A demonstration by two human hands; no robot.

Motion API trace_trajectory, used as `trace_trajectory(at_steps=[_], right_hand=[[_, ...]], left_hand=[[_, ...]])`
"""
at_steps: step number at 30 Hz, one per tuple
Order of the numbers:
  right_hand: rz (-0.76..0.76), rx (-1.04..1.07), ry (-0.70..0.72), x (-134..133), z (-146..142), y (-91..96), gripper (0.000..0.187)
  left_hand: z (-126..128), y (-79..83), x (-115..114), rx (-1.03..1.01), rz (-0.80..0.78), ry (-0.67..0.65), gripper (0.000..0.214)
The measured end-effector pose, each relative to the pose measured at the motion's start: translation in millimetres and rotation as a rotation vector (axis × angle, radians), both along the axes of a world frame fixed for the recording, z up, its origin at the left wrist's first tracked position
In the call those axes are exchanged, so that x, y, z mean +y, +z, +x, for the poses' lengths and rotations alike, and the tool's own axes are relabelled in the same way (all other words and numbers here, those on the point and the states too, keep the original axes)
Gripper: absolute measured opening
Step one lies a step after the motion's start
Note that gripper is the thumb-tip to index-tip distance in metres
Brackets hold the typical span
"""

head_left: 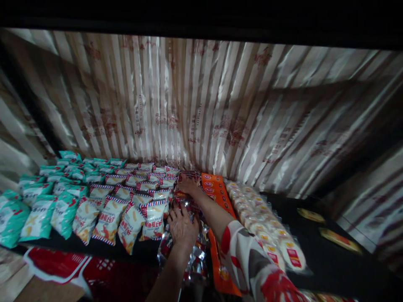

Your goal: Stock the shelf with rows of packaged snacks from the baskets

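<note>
My left hand [181, 225] lies palm down, fingers together, pressing on a row of shiny red and silver snack packets [192, 256] on a dark shelf [330, 260]. My right hand [188, 183] reaches further back along the same row and grips a packet at its far end, beside an orange packet strip [217, 191]. A patterned red and white sleeve [252, 260] covers my right forearm.
Rows of white, red and blue snack bags [132, 209] and teal bags [40, 209] lie left of my hands. Clear packs of round pale cakes [264, 226] lie to the right. Striped shiny sheeting [201, 105] backs the shelf. A red cloth [59, 264] hangs below at left.
</note>
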State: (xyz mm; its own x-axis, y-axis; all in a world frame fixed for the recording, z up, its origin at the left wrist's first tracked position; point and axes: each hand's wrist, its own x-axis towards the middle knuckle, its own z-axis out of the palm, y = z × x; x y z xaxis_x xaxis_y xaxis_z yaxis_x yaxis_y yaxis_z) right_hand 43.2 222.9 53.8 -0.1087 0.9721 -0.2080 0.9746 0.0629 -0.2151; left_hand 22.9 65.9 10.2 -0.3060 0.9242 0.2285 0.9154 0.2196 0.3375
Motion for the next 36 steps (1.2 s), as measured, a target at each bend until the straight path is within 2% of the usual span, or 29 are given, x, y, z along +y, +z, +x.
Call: trace_trajectory(at_steps=[5, 13, 21, 25, 30, 36], right_hand=[[0.134, -0.023, 0.036, -2.0, 7.9, 3.9, 0.061], [0.199, -0.006, 0.063, -3.0, 14.7, -7.6, 0.058], [0.308, 0.055, 0.142, -6.2, 24.6, -2.8, 0.060], [0.368, 0.063, 0.183, -13.5, 31.2, -2.0, 0.057], [0.435, 0.088, 0.311, -28.9, 37.6, 2.0, 0.050], [0.427, 0.085, 0.381, -41.5, 43.8, 7.9, 0.048]], left_hand=[[0.6, -4.4, 0.6, 0.012, 0.016, -0.001, 0.056], [1.3, -5.4, 0.7, -0.006, 0.021, 0.005, 0.056], [1.3, -2.0, 0.1, -0.035, -0.021, 0.016, 0.059], [1.4, -2.1, 0.7, -0.037, -0.031, 0.020, 0.064], [2.8, -2.3, 0.2, -0.038, -0.041, 0.035, 0.068], [4.5, 2.4, -2.1, -0.022, -0.023, 0.039, 0.067]])
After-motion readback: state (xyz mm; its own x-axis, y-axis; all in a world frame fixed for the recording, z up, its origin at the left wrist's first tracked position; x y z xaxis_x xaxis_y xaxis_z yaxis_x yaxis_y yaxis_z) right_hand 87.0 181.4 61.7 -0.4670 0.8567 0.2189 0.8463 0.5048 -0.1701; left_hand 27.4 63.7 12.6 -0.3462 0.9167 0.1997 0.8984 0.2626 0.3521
